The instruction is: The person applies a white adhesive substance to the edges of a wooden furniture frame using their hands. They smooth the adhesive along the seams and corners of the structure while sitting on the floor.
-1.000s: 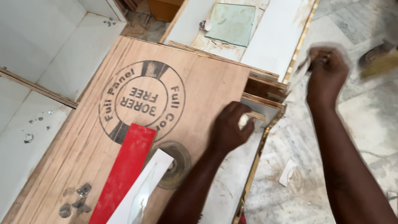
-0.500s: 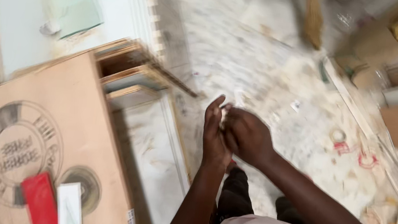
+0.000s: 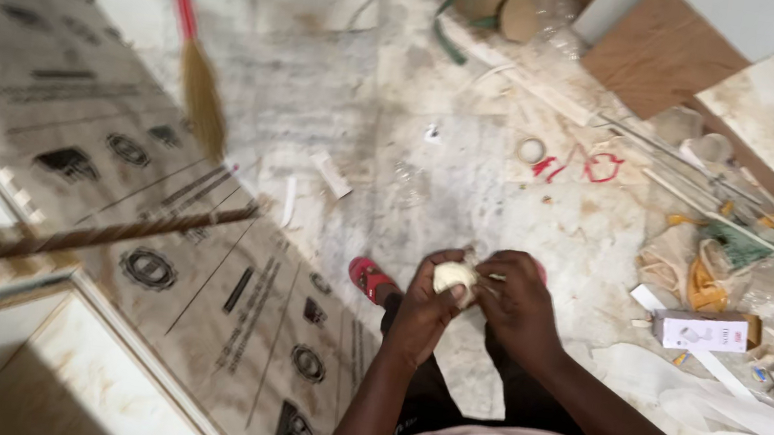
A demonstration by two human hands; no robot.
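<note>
Both my hands meet in front of my body over the floor. My left hand [image 3: 423, 306] cups a small pale, rounded lump [image 3: 454, 277], perhaps a roll of tape or a wad of material; what it is stays unclear. My right hand [image 3: 519, 303] closes on the same lump from the right, fingers pinching at its edge. Below my hands I see dark trousers, a pale shirt and a red sandal [image 3: 370, 276] on my foot.
Printed plywood sheets [image 3: 228, 306] lie on the floor at left, beside a white cabinet frame [image 3: 46, 353]. A broom [image 3: 198, 91] leans at upper left. Scraps, a small white box [image 3: 703, 331], a tape ring [image 3: 532, 150] and plastic sheeting [image 3: 756, 420] litter the dusty floor at right.
The view swung from the plywood board toward the littered floor at right. My hands left the board and the thin tool, came together, and now hold the pale lump.
</note>
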